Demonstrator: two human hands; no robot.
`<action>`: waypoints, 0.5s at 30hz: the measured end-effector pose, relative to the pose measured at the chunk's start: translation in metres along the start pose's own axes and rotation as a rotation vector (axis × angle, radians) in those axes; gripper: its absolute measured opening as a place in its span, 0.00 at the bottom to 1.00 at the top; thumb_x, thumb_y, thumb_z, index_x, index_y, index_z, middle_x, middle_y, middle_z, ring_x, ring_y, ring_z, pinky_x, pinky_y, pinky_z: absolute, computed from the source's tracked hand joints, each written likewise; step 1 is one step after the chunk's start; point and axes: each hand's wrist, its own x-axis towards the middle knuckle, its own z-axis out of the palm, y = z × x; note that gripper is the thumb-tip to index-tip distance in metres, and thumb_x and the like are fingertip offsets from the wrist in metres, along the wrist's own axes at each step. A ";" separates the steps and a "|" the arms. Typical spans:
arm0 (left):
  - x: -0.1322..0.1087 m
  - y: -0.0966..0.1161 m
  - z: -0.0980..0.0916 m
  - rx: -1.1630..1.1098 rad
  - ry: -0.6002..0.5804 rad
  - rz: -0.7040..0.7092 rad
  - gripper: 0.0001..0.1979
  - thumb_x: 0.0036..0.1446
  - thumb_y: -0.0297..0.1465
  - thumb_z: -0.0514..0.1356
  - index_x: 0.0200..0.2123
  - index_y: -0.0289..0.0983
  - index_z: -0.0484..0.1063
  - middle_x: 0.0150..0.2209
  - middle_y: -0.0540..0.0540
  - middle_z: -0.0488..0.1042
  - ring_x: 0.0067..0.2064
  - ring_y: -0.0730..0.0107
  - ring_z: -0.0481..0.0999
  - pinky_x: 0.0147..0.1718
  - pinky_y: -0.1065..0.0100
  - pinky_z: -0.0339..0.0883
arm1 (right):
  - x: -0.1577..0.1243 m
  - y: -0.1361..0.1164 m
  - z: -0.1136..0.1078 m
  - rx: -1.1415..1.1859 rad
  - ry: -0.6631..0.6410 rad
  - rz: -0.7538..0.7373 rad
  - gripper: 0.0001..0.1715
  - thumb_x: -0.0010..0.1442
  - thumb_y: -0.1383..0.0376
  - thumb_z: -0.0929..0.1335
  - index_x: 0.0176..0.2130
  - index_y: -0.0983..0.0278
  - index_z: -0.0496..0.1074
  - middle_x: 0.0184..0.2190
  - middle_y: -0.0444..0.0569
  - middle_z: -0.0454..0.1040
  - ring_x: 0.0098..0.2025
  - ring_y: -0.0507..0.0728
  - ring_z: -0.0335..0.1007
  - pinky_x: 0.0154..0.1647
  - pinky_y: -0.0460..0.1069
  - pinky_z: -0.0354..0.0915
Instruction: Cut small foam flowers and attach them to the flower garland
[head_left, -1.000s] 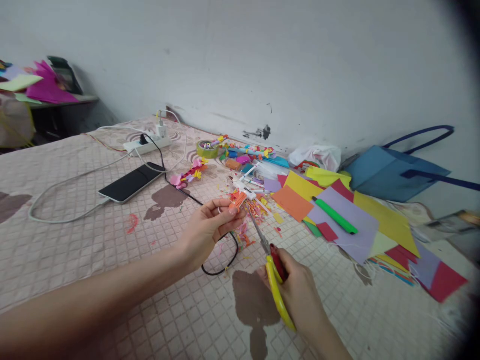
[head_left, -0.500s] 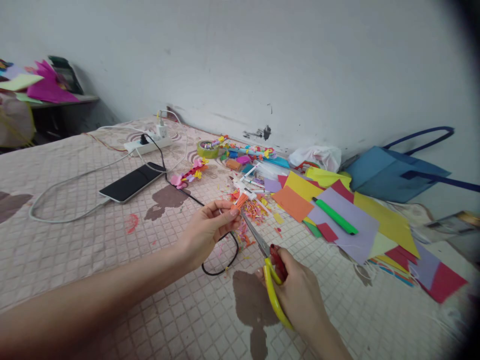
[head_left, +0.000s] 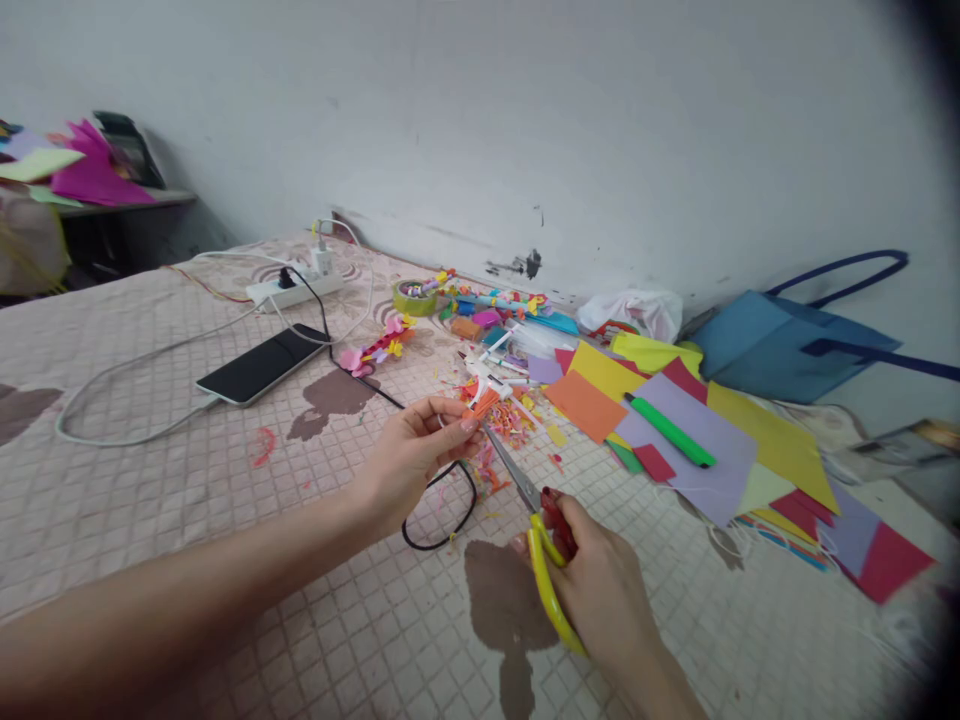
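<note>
Lying on a ledge in the upper left of the frame, magenta paper (head_left: 97,178) overlaps paler sheets. Below and to its right, a smartphone (head_left: 259,368) rests face up on a quilted cover (head_left: 165,490), a white cable at its near end, with a white power strip (head_left: 289,293) behind it. Next come a strip of pink and yellow flowers (head_left: 379,349) and, farther back, a roll of tape (head_left: 412,300).

At the centre, the left hand (head_left: 424,445) has its thumb and fingertips pinched together on a small piece of orange fringed paper (head_left: 484,403), held just in front of a white glue gun (head_left: 489,381). Coloured scraps (head_left: 517,430) are strewn beneath and beside it. The scissors (head_left: 529,490) slant up leftward, their tips right by the lower side of the orange piece; contact is hard to make out. At lower centre-right, the right hand (head_left: 606,575) is curled around their red and yellow handles.

Farther right, overlapping coloured sheets (head_left: 720,475) spread out, a green cutter (head_left: 670,432) lying on top. A blue bag (head_left: 787,345) leans by the wall at the right.
</note>
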 end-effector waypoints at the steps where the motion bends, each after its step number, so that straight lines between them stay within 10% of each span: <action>1: 0.000 0.000 0.000 0.006 0.002 0.001 0.08 0.46 0.25 0.68 0.29 0.32 0.72 0.28 0.49 0.76 0.29 0.77 0.74 0.34 0.74 0.70 | 0.000 0.000 0.000 -0.002 0.008 -0.006 0.13 0.55 0.55 0.66 0.36 0.61 0.67 0.22 0.42 0.72 0.23 0.56 0.69 0.24 0.48 0.59; 15: 0.000 0.005 -0.001 0.133 0.003 -0.012 0.09 0.46 0.28 0.68 0.30 0.32 0.71 0.28 0.47 0.78 0.30 0.73 0.77 0.34 0.71 0.71 | -0.001 0.004 -0.001 -0.013 0.072 -0.078 0.12 0.57 0.56 0.65 0.37 0.62 0.67 0.24 0.44 0.74 0.22 0.56 0.70 0.23 0.47 0.61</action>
